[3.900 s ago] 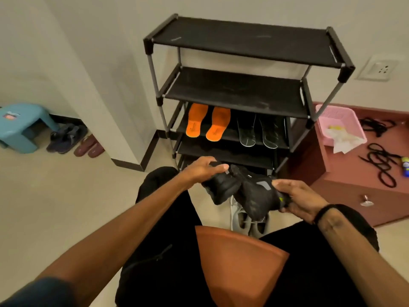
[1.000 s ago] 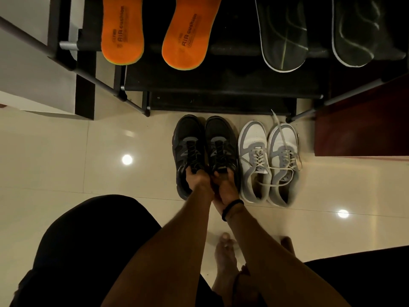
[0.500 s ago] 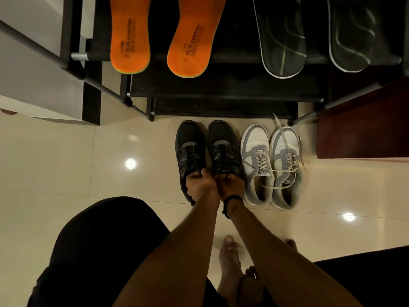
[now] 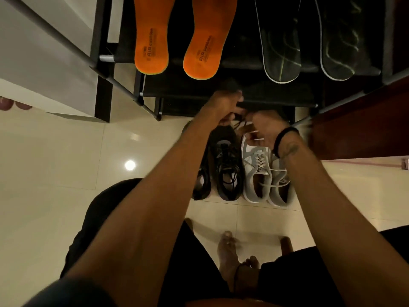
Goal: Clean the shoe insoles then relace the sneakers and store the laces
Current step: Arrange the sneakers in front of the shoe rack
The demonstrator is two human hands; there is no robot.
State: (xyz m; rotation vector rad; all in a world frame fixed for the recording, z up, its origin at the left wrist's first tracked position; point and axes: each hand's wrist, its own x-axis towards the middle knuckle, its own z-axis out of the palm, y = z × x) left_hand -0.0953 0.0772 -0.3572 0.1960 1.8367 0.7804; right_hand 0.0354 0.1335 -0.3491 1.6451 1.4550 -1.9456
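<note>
A pair of black sneakers (image 4: 228,165) stands on the floor in front of the shoe rack (image 4: 124,89), the left shoe mostly hidden by my forearm. A grey-white laced pair (image 4: 256,173) sits right beside it. My left hand (image 4: 221,107) and right hand (image 4: 264,129) are raised close together above the shoes' toes, fingers curled, and seem to pinch thin dark lace strands (image 4: 240,124) between them; blur hides the detail. Two orange insoles (image 4: 152,41) and two dark insoles (image 4: 281,47) lie on a rack shelf.
A dark red-brown cabinet (image 4: 363,129) stands right of the rack. A wall corner (image 4: 44,63) is on the left. My bare feet (image 4: 230,253) rest on the pale tiled floor (image 4: 55,162) below the shoes. An orange-brown seat edge (image 4: 221,303) shows at the bottom.
Both hands have left the black sneakers' collars and risen toward the rack's lower shelf. The view has come closer to the shoes. The sneakers have stayed in place.
</note>
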